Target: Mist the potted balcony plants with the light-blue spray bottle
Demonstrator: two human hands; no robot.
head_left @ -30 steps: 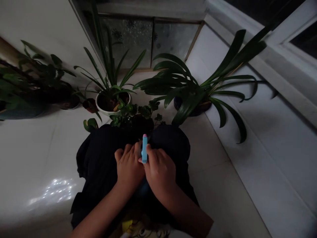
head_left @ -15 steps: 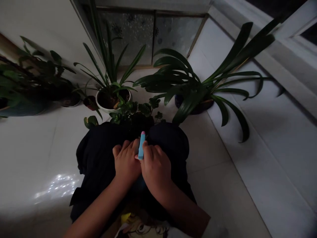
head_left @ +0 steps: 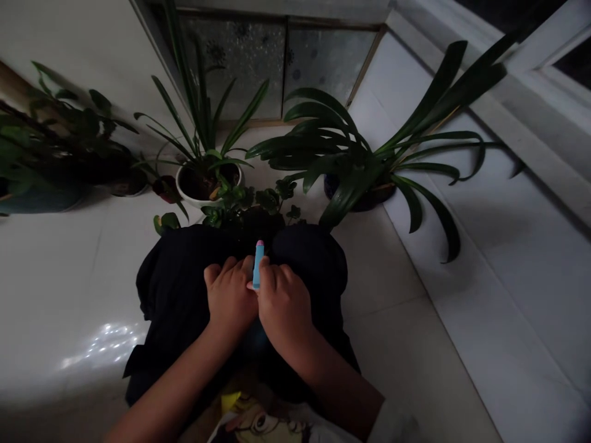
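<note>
Pale tiled floor (head_left: 69, 271), potted plants (head_left: 210, 184) along its far edge.
Over a dark-clad lap (head_left: 178, 289), the right hand (head_left: 285, 301) grips a blue, pink-tipped stick (head_left: 258, 266); the left hand (head_left: 231, 295) sits alongside, its grip I can't tell.

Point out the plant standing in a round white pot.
It's the tall green plant with long, narrow leaves, behind the low, small-leaved green plant. The big, arching-leaved green plant at right sits in a dark blue pot.
</note>
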